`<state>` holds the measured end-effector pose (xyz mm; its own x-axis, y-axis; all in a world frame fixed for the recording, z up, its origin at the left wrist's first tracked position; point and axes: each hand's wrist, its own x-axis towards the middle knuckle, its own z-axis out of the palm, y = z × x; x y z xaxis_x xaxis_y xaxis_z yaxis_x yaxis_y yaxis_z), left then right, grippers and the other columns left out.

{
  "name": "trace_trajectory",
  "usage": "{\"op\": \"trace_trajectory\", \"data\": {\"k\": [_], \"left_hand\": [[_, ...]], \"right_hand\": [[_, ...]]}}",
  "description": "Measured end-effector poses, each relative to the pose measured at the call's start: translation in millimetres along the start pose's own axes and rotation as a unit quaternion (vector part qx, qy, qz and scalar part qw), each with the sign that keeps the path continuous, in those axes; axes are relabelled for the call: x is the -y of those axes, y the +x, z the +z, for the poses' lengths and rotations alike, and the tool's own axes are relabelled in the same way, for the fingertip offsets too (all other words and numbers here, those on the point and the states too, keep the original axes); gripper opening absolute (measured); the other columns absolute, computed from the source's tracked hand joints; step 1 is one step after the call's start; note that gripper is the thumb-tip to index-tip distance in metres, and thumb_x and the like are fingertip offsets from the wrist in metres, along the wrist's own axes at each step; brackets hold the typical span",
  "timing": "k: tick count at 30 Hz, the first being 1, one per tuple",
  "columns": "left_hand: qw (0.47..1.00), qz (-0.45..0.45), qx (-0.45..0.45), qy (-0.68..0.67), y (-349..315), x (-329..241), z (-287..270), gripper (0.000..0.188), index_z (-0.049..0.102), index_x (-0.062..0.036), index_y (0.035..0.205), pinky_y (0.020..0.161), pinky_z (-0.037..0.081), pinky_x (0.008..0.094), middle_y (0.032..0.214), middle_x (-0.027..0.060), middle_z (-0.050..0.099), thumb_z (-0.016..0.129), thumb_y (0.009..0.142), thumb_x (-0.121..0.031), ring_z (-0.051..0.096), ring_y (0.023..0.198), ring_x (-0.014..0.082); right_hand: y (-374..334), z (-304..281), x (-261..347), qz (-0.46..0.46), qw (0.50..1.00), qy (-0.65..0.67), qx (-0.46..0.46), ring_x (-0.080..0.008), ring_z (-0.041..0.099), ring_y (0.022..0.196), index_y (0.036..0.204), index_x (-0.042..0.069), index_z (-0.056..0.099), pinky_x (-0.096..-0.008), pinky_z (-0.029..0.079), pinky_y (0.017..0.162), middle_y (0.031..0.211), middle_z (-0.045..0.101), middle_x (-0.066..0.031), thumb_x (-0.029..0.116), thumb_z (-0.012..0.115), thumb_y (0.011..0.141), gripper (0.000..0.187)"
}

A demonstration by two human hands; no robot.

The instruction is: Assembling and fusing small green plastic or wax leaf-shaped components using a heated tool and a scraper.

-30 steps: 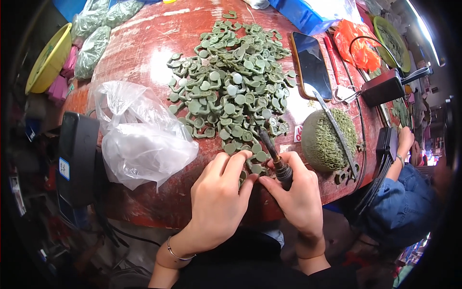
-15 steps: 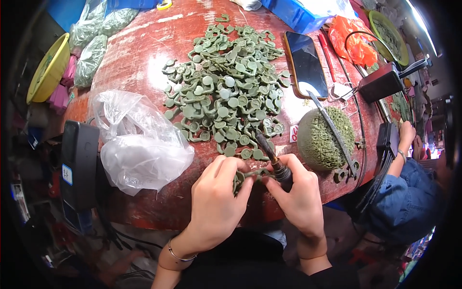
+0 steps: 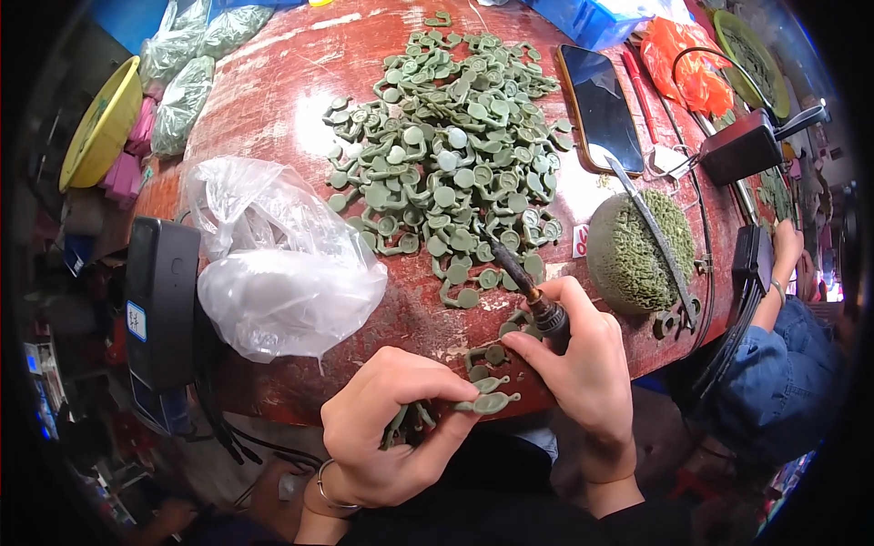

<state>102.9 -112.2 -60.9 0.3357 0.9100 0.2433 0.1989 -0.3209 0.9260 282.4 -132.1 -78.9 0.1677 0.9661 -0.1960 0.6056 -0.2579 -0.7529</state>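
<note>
Left hand [image 3: 387, 423] pinches leaf-shaped green pieces [image 3: 492, 403], others crowding palm: some may slip. Right hand [image 3: 590, 369] grips soldering-iron-like tool [image 3: 550, 318]; tip near pile [image 3: 444, 197] might scatter it.

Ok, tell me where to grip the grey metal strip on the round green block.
Probably pinch the strip by its long edges at the near end, coming from your side: it's narrow, slants across the block, and that end appears to overhang it.
</note>
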Motion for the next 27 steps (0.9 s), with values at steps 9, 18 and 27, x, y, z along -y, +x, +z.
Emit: {"op": "trace_trajectory", "data": {"k": [9,18,27], "left_hand": [[0.996,-0.035,-0.003,-0.081,-5.9,6.6,-0.2,0.018,0.06,-0.0011,0.086,0.059,0.046,0.022,0.08,0.0085,0.061,0.069,0.072,0.006,0.058,0.068,0.0109],[0.797,-0.222,0.003,-0.561,1.5,15.7,5.4,0.01,0.052,0.004,0.092,0.058,0.055,0.0283,0.095,0.0186,0.053,0.053,0.082,0.003,0.061,0.075,0.0198],[0.997,-0.048,0.056,0.035,18.2,15.9,39.0,0.025,0.062,-0.0041,0.094,0.06,0.046,0.0271,0.075,0.0062,0.054,0.07,0.07,0.0,0.055,0.064,0.0154]], "right_hand": [[-1.2,-4.9,-2.5,0.018,0.998,0.061,0.003,-0.0289,0.059,0.058,0.093,-0.001,0.052,-0.0346,0.044,0.056,0.064,0.059,-0.0141,0.01,0.071,0.075,0.029],[-3.2,-11.8,-7.4,0.037,0.991,0.127,0.022,-0.0208,0.064,0.065,0.09,-0.002,0.055,-0.0292,0.047,0.059,0.074,0.064,-0.0126,0.006,0.069,0.077,0.021],[-8.2,-14.2,-8.8,0.065,0.981,0.18,-0.026,-0.0068,0.057,0.063,0.093,-0.001,0.058,-0.0233,0.045,0.058,0.07,0.063,-0.0065,0.006,0.066,0.08,0.017]]}}
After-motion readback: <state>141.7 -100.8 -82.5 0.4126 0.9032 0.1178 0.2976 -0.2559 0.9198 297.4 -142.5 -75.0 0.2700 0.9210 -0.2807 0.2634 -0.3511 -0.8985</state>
